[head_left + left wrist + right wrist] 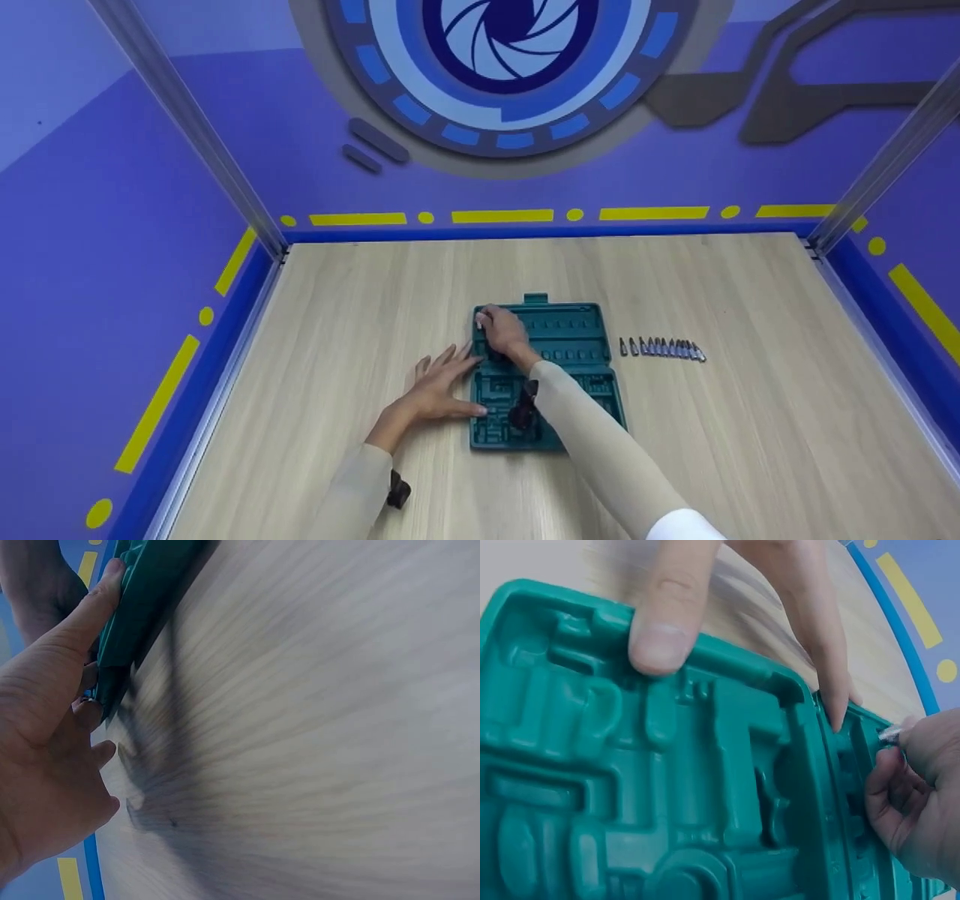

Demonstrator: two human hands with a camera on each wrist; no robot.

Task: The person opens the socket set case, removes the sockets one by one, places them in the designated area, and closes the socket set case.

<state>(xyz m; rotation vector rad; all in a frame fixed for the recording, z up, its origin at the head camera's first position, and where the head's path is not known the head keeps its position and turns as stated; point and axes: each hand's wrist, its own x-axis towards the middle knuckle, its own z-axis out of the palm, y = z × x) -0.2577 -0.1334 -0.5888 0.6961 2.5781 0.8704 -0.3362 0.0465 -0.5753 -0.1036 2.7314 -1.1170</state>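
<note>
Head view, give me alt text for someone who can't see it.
A right hand reaches into an open teal tool case on a wooden table while the left hand steadies its edge. A row of bits lies to its right.

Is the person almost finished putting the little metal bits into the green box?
Not nearly. The green case lies open on the table and its bit slots at the back look mostly empty. The right hand pinches one small metal piece at the case's far left corner, while the left hand steadies the edge. A row of bits waits beside the case.
</note>
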